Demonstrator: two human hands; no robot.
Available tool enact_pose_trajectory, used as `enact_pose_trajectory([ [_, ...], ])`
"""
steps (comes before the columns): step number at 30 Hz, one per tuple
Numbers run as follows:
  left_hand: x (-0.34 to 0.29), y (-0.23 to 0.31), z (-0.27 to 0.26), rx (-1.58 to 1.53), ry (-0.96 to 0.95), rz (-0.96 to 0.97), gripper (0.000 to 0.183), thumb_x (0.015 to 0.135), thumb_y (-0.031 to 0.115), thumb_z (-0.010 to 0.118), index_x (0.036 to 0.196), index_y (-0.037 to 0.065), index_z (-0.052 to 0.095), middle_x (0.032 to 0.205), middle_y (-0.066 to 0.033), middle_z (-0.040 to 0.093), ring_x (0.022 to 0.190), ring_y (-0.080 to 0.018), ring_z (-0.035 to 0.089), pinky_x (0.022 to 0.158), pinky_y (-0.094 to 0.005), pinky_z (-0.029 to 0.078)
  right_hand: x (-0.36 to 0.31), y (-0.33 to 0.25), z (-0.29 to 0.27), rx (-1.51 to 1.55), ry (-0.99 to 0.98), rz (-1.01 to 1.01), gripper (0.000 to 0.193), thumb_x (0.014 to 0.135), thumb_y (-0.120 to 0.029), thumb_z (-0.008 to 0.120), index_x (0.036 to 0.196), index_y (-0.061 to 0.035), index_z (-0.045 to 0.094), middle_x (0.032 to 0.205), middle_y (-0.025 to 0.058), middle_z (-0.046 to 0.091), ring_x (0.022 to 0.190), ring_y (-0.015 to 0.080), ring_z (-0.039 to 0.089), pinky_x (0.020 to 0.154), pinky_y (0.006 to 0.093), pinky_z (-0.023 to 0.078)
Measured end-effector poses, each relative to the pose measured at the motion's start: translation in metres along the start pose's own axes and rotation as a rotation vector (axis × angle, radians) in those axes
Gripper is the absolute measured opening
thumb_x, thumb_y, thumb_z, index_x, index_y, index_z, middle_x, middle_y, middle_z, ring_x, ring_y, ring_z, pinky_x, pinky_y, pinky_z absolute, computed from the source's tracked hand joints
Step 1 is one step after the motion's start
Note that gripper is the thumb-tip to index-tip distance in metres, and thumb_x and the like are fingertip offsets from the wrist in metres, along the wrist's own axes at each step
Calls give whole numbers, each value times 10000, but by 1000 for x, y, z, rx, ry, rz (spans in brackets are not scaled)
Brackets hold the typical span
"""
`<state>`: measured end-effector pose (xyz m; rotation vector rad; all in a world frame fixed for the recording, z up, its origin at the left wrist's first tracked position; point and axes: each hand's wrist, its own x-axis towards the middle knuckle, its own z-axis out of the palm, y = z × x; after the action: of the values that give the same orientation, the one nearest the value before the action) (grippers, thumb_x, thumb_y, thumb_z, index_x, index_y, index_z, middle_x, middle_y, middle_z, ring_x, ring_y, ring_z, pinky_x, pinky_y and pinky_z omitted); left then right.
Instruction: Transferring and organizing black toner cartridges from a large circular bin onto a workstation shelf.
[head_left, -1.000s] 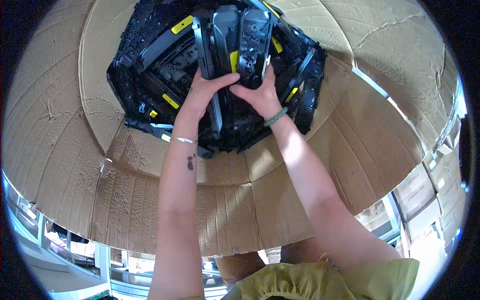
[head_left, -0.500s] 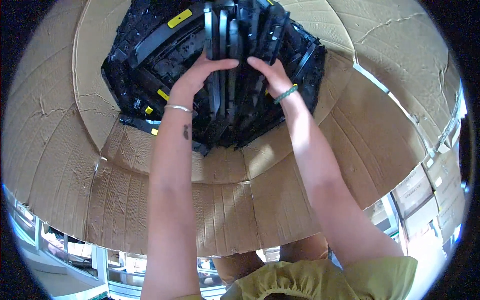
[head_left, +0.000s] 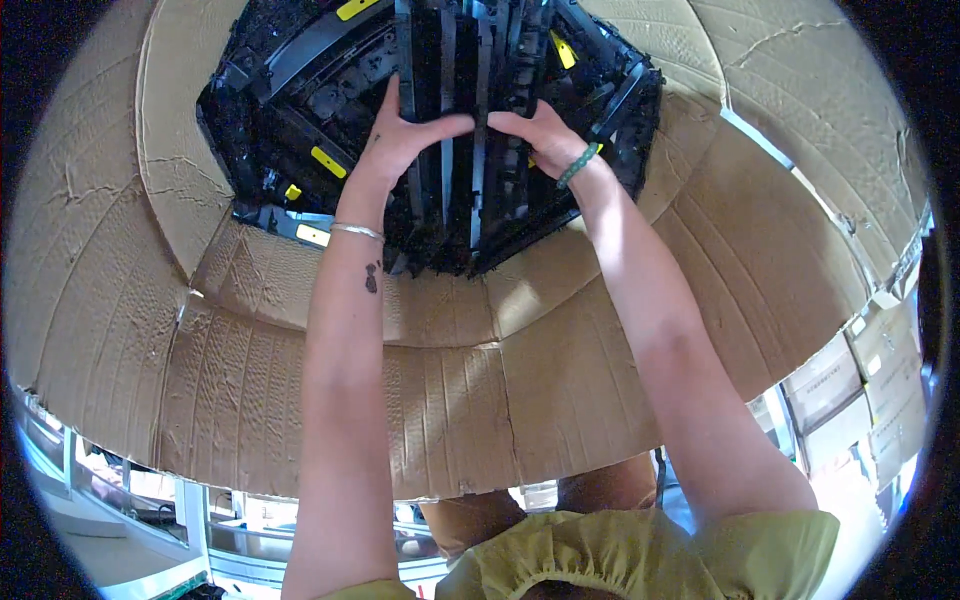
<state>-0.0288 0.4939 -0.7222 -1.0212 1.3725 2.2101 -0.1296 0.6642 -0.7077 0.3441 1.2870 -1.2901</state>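
Observation:
Both my arms reach into a large cardboard box toward a bundle of long black plastic parts point(head_left: 460, 190) standing close together. My left hand point(head_left: 400, 140) grips the bundle's left side, its thumb lying across the near faces. My right hand point(head_left: 540, 140) clasps the right side, with its thumb pointing inward. The two thumb tips almost meet at the middle. The other fingers of both hands are mostly hidden behind the parts. Around and under the bundle lie more black plastic parts point(head_left: 300, 85), some carrying yellow labels point(head_left: 328, 162).
The cardboard box point(head_left: 330, 400) surrounds the parts with creased, many-sided walls. Its near wall stands between my body and the parts. Outside, stacked cartons point(head_left: 825, 385) stand at the lower right, and a pale metal frame point(head_left: 195, 520) shows at the lower left.
The bundle has shifted and turned slightly between my hands, its parts now more upright and edge-on. A yellow label has come into sight to its right. My right hand has moved slightly right.

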Motion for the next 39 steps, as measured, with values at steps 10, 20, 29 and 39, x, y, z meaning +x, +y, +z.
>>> enact_pose_trajectory([
  [10, -109, -6, 26, -509, 91, -87, 616, 582, 51, 763, 1143, 24, 509, 1089, -68, 566, 1001, -196, 522, 925, -341, 387, -63, -41, 18, -476, -286, -128, 712, 614, -29, 756, 1244, -21, 424, 1170, 51, 518, 1075, 145, 453, 966, 298, 338],
  [20, -196, -109, 101, -756, 120, -444, 502, 640, 17, 724, 1106, 39, 540, 1074, -45, 570, 1000, -198, 529, 921, -344, 395, -131, 34, -4, -561, -337, 42, 1164, 524, -341, 841, 1362, 34, 125, 1306, 161, 390, 1190, 225, 382, 1012, 298, 293],
  [29, -250, 36, 74, -640, 89, 1, 623, 633, 57, 704, 1203, -8, 461, 1151, -91, 546, 1072, -233, 505, 960, -364, 370, -194, -60, 83, -569, -300, -185, 1207, 509, -258, 852, 1365, 37, 55, 1323, 166, 341, 1214, 224, 343, 1036, 325, 248],
  [39, -496, 180, 107, -527, -34, 108, 876, 717, 161, 721, 1373, 45, 153, 1353, -93, 330, 1242, -206, 316, 1041, -342, 251, -430, -128, 224, -270, -572, -244, 984, 575, -72, 797, 1336, -18, 175, 1283, 101, 379, 1180, 219, 382, 1004, 370, 303],
])
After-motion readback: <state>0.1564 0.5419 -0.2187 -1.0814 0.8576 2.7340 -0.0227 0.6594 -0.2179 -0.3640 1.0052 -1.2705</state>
